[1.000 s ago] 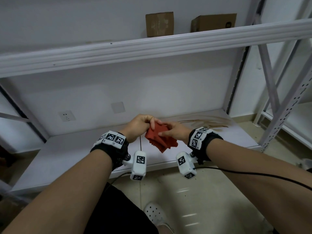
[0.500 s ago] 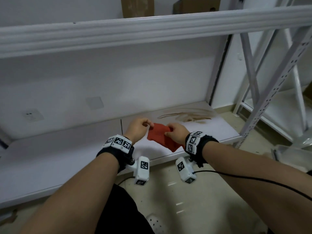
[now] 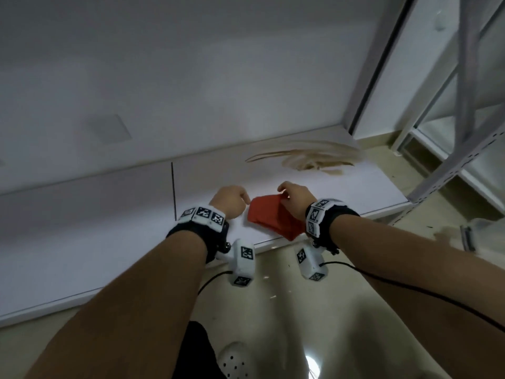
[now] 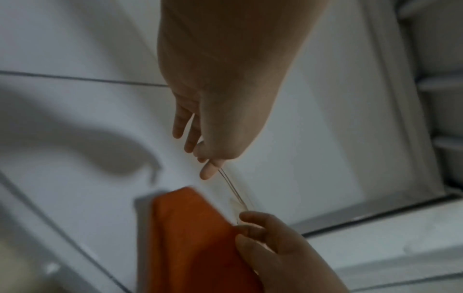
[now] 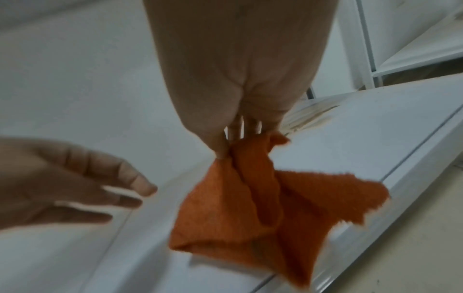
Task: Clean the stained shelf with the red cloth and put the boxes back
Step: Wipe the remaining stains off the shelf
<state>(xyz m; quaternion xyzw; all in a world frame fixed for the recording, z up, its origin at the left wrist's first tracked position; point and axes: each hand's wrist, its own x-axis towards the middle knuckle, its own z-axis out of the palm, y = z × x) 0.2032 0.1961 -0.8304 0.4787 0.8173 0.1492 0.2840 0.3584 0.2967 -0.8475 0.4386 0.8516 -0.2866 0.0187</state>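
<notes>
The red cloth [image 3: 269,217] hangs crumpled just above the front part of the white lower shelf [image 3: 82,242]. My right hand [image 3: 293,196] pinches its top edge between thumb and fingers, which the right wrist view shows at the right hand [image 5: 225,146] on the cloth [image 5: 250,208]. My left hand [image 3: 231,201] hovers just left of the cloth with loose fingers and holds nothing; the left hand [image 5: 100,188] is apart from it. A brown smeared stain [image 3: 314,160] lies on the shelf behind and to the right of the hands. No boxes are in view.
A perforated white rack post [image 3: 451,165] stands at the shelf's right front corner, with a neighbouring rack [image 3: 464,132] beyond it. A dark seam [image 3: 172,187] splits the shelf boards. Tiled floor [image 3: 328,310] and a white shoe [image 3: 235,362] lie below.
The head view has dropped and closed in, so the upper shelf and its boxes left the picture. My left hand has let go of the cloth; my right hand still holds it.
</notes>
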